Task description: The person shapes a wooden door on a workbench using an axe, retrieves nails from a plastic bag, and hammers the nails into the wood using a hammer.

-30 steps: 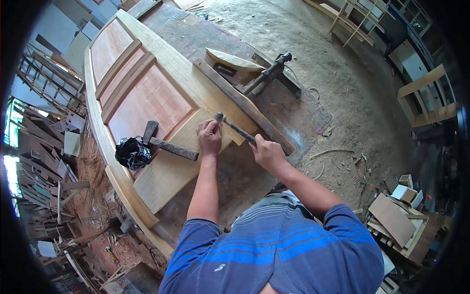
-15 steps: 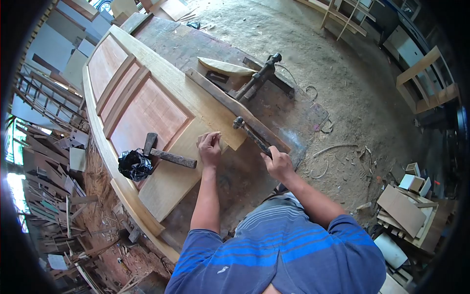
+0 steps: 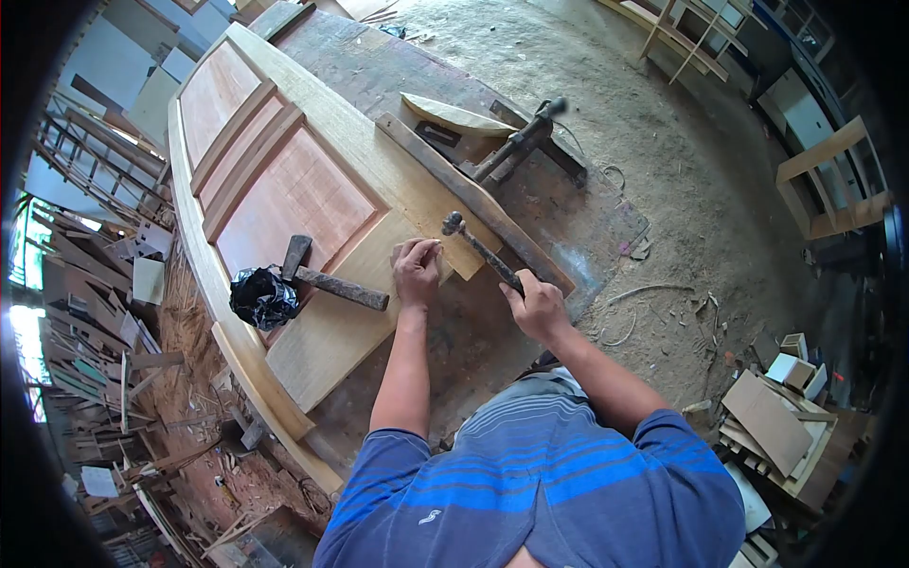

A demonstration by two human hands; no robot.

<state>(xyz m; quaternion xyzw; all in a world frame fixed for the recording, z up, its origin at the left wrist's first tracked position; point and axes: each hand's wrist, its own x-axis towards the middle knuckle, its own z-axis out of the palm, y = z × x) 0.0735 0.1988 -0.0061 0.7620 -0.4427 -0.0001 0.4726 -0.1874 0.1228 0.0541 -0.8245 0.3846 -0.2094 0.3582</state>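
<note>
A hammer [image 3: 489,254] is in my right hand [image 3: 542,308], its fingers wrapped round the dark handle. The metal head is raised just right of my left hand [image 3: 418,273], apart from it. My left hand is pinched at the joint corner of a panelled wooden door [image 3: 393,225]; a small pale tip shows at the fingertips, too small to name. Left of that hand, a second hammer [image 3: 339,287] with a wooden handle lies across the door's lower rail. Its head is beside a black plastic bag [image 3: 264,298] on the door.
The door lies on a worn workbench [image 3: 454,327]. A long wooden board [image 3: 473,204] and a metal clamp [image 3: 521,142] are along the right side. Scrap wood [image 3: 85,350] is heaped at left, and stacked boards [image 3: 772,426] stand on the floor at lower right.
The view has shifted slightly. The hammer head in my right hand has come a little closer to my left hand, which stays at the door's corner.
</note>
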